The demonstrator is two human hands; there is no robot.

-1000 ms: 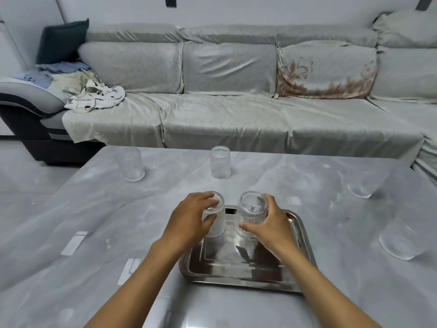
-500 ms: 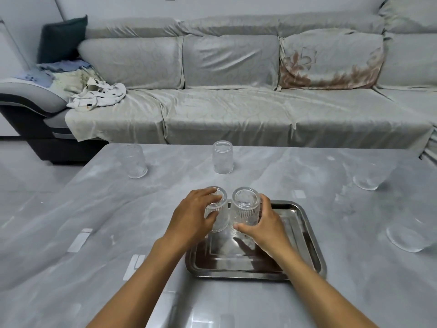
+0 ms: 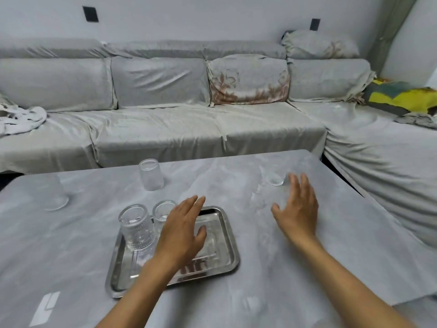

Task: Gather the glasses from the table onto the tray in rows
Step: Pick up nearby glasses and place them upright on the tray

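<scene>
Two upside-down clear glasses stand side by side at the far left of the steel tray (image 3: 220, 261): a patterned glass (image 3: 137, 227) and a second glass (image 3: 162, 212) partly behind my left hand (image 3: 183, 229). That hand hovers open over the tray's middle, holding nothing. My right hand (image 3: 296, 209) is open above the table, right of the tray, fingers spread toward a small glass (image 3: 275, 177) just beyond its fingertips. Another inverted glass (image 3: 150, 174) stands beyond the tray. A faint glass (image 3: 54, 196) sits at the table's left.
The grey marble table (image 3: 331, 245) ends at its right edge close to a covered grey sofa (image 3: 165, 129) that wraps around the back and right. White tape marks (image 3: 46, 307) lie on the near left of the table.
Both hands have let go of the two glasses, which now stand on the tray. My right hand has moved out to the right toward the small glass; the camera has turned rightward.
</scene>
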